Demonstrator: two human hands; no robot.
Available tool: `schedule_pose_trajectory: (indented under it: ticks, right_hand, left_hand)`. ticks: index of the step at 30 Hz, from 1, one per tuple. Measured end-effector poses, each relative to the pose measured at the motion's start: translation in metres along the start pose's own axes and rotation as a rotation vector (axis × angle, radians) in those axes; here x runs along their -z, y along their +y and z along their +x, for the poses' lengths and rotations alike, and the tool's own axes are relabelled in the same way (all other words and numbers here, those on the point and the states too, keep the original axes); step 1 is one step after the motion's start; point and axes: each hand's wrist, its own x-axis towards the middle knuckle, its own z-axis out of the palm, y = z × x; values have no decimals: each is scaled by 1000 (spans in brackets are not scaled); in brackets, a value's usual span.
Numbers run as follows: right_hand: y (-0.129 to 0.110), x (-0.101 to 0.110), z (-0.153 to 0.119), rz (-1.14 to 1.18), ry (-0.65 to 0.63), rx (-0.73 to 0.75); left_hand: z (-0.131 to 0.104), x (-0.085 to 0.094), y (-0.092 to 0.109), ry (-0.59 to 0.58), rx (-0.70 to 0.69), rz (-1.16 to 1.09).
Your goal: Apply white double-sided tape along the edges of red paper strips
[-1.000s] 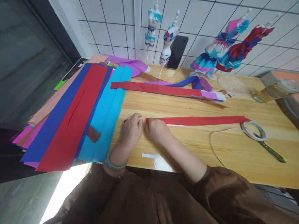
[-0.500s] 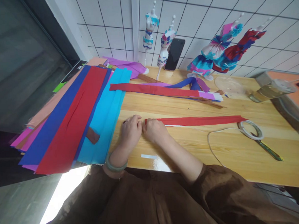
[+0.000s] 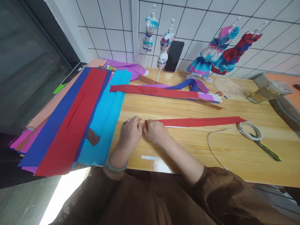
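A long red crepe paper strip [image 3: 202, 122] lies across the wooden table, with a thin white band of tape [image 3: 176, 126] along its near edge. My right hand [image 3: 155, 130] is closed over the strip's left end, fingertips hidden beneath the knuckles. Just left of it, my left hand [image 3: 131, 130] is closed with curled fingers, nearly touching the right; whatever is in them cannot be made out. By the strip's right end lies a roll of tape [image 3: 257, 132], its loose tail curving toward the table's front edge. A short white piece of tape [image 3: 149, 157] rests in front of my hands.
Layered crepe paper sheets [image 3: 76, 125] cover the left side. More strips [image 3: 154, 90] lie farther back. Small dress forms [image 3: 164, 48], a phone [image 3: 175, 55] and dressed forms [image 3: 226, 57] stand along the wall. At right are a cutter knife [image 3: 268, 151] and a jar [image 3: 267, 91].
The whole view has shifted very slightly. My hands and the red strip keep the same position.
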Motion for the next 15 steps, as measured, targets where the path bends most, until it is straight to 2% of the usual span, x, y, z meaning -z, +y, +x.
schedule_pose_trajectory:
  ticks: [15]
  right_hand:
    - [2, 1, 1, -10, -6, 22]
  left_hand:
    - [0, -2, -1, 6, -6, 10]
